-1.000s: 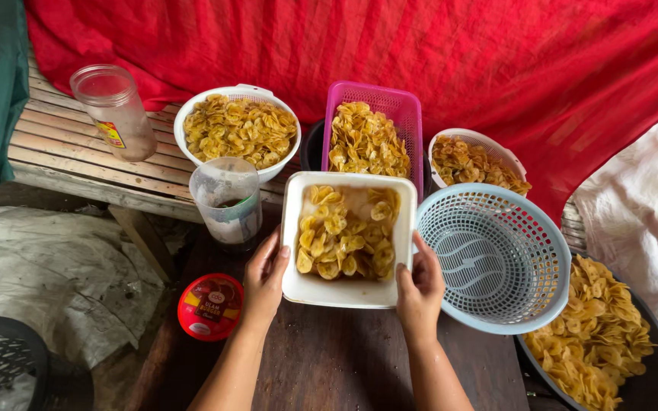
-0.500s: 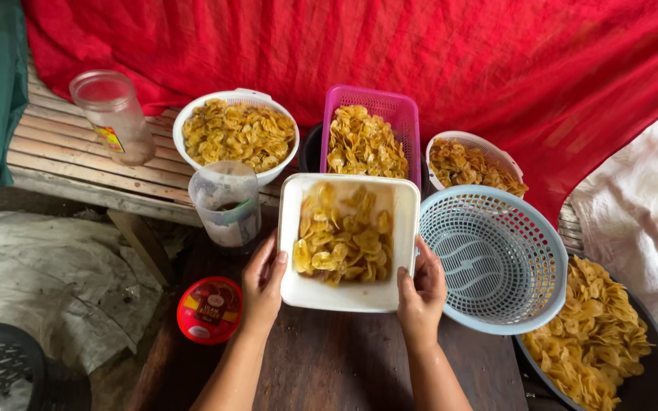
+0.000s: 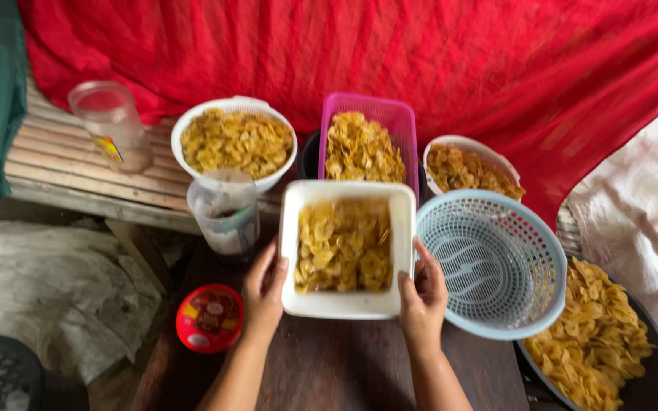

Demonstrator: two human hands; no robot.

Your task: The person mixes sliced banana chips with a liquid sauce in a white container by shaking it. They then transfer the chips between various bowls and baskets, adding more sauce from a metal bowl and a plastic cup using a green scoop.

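Note:
A square white tub (image 3: 298, 251) full of yellow chips is held level above a dark wooden table (image 3: 329, 365). My left hand (image 3: 264, 293) grips its near left corner and my right hand (image 3: 423, 293) grips its near right corner. The chips inside look blurred. Just to the right stands an empty pale blue plastic basket (image 3: 493, 262), touching the tub's right side.
Behind the tub are a round white bowl (image 3: 235, 114) of chips, a pink basket (image 3: 375, 114) of chips and another white bowl (image 3: 481, 152). A clear plastic cup (image 3: 226, 209), a glass jar (image 3: 112, 125), a red round lid (image 3: 209, 318) and a dark pan (image 3: 656, 373) of chips lie around.
The white tub has shifted and tilted slightly in both hands, and the chips inside have slid about. Both hands keep their grip on its near corners.

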